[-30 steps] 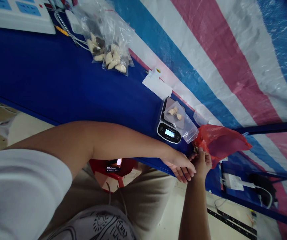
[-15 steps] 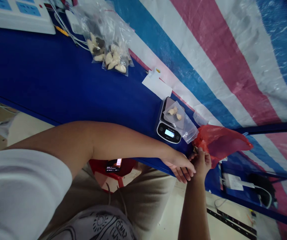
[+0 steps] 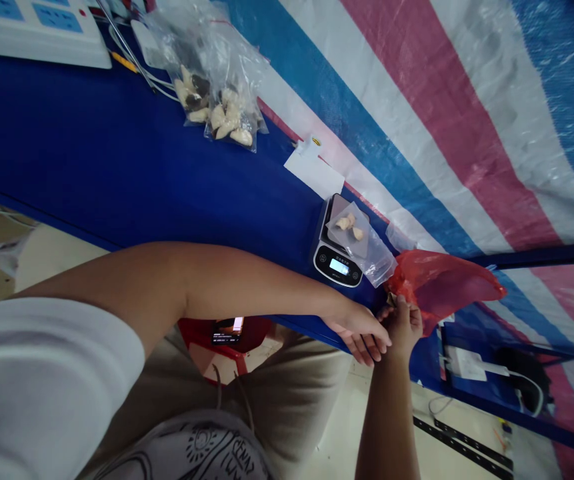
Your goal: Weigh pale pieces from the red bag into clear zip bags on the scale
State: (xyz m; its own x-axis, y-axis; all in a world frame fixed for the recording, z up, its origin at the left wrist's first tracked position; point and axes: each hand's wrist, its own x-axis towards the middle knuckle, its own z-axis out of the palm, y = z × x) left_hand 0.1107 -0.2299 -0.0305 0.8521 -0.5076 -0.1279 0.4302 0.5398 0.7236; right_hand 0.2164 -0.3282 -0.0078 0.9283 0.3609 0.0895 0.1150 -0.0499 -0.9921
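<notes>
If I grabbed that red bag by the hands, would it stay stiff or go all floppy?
Probably floppy: the red bag is thin, crinkled plastic that sags over the blue table edge. Likely light, since it looks see-through. It might slip, being glossy film.

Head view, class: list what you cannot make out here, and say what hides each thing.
- Small item pinched at the right hand: too small, covered by fingers.
- Inside of the red bag: plastic hides its contents.
- Reading on the scale: display too small.
- Left hand palm: turned away, so whether it holds anything is unclear.
- Power strip: cut off by the top and left edges.
</notes>
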